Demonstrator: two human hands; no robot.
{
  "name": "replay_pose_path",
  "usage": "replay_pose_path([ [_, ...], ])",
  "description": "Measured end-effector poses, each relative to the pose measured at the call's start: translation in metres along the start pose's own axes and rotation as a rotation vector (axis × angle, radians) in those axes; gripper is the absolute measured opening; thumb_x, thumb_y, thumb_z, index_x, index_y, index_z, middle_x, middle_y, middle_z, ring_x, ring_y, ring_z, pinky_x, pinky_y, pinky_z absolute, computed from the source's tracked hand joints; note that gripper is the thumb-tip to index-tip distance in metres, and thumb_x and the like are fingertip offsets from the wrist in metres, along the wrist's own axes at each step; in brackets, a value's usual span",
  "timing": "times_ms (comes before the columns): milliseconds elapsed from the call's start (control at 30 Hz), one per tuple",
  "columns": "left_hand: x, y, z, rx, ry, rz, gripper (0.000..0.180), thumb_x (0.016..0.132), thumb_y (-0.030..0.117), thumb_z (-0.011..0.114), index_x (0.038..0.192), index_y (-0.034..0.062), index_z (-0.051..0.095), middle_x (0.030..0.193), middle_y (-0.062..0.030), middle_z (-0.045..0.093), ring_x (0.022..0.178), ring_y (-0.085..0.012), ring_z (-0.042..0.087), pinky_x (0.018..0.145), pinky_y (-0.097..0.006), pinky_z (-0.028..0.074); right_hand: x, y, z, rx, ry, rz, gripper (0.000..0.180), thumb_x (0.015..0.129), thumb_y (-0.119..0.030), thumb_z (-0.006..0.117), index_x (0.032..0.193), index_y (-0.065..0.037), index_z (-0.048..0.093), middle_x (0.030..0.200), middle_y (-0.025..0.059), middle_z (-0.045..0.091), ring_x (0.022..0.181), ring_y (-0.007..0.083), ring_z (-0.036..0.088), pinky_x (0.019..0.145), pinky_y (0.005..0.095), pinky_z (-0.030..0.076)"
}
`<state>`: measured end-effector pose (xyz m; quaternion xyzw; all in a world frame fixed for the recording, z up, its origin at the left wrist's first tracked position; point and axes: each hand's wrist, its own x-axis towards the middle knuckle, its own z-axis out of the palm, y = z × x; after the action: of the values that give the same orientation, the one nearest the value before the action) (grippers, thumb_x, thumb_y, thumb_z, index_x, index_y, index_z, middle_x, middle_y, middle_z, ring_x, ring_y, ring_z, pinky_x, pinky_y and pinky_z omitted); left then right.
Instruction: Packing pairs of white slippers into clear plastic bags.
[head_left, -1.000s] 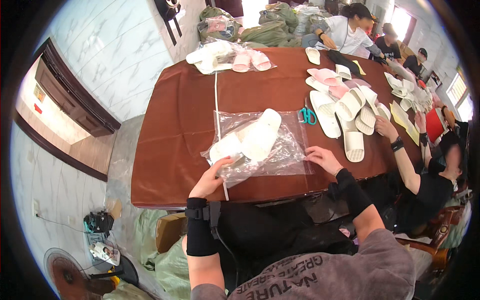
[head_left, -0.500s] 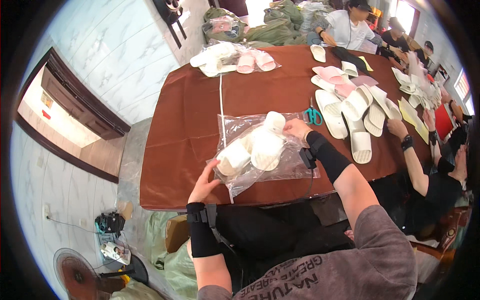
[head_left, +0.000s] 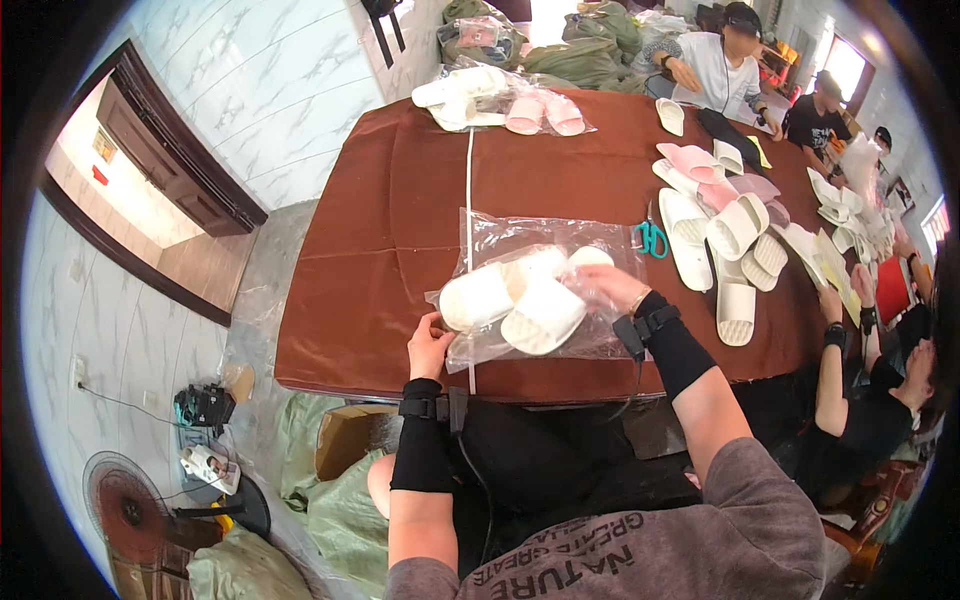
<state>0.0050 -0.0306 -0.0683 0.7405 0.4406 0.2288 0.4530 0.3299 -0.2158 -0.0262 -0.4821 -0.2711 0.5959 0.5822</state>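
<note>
A clear plastic bag lies on the brown table in front of me with a pair of white slippers in it. My left hand pinches the bag's near left edge at the table's front. My right hand is inside the bag's right side, palm down, touching the slippers, so its fingers show through the plastic.
Teal scissors lie just right of the bag. Several loose white and pink slippers cover the right side, more bagged ones at the far end. Other people work along the right and far edges. A fan stands on the floor at left.
My right hand went from the bag's near right edge up over it and into the bag, pushing the slippers left. The left hand kept its hold on the near edge.
</note>
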Motion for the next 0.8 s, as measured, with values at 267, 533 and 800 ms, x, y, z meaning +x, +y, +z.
replay_pose_path([
  [267, -0.004, 0.028, 0.017, 0.279, 0.042, 0.115, 0.053, 0.077, 0.023, 0.067, 0.126, 0.0187, 0.048, 0.092, -0.0093, 0.054, 0.087, -0.0286, 0.057, 0.077, -0.041, 0.046, -0.036, -0.021, 0.055, 0.051, -0.073, 0.056, 0.041, 0.096, -0.020, 0.046, 0.133, -0.001, 0.045, 0.113, 0.0104, 0.060, 0.085, 0.0129, 0.062, 0.059, 0.0262, 0.052],
  [533, -0.004, -0.012, -0.004, 0.203, -0.002, 0.132, 0.060, 0.071, 0.018, 0.068, 0.127, 0.0109, 0.047, 0.073, -0.0065, 0.061, 0.064, -0.0183, 0.057, 0.063, -0.032, 0.048, 0.011, 0.039, 0.088, -0.039, -0.247, 0.184, 0.033, 0.093, -0.027, 0.053, 0.119, -0.007, 0.056, 0.079, -0.0049, 0.057, 0.065, 0.0081, 0.057, 0.058, 0.0261, 0.050],
  [800, 0.002, -0.001, 0.010, 0.139, 0.010, 0.162, 0.066, 0.071, 0.014, 0.070, 0.132, 0.0143, 0.045, 0.064, -0.0067, 0.056, 0.061, -0.0196, 0.057, 0.061, -0.034, 0.046, 0.065, 0.080, 0.098, -0.563, 0.282, 0.098, 0.026, 0.093, -0.020, 0.050, 0.104, -0.002, 0.064, 0.091, 0.0036, 0.066, 0.079, 0.0139, 0.058, 0.071, 0.0309, 0.047],
])
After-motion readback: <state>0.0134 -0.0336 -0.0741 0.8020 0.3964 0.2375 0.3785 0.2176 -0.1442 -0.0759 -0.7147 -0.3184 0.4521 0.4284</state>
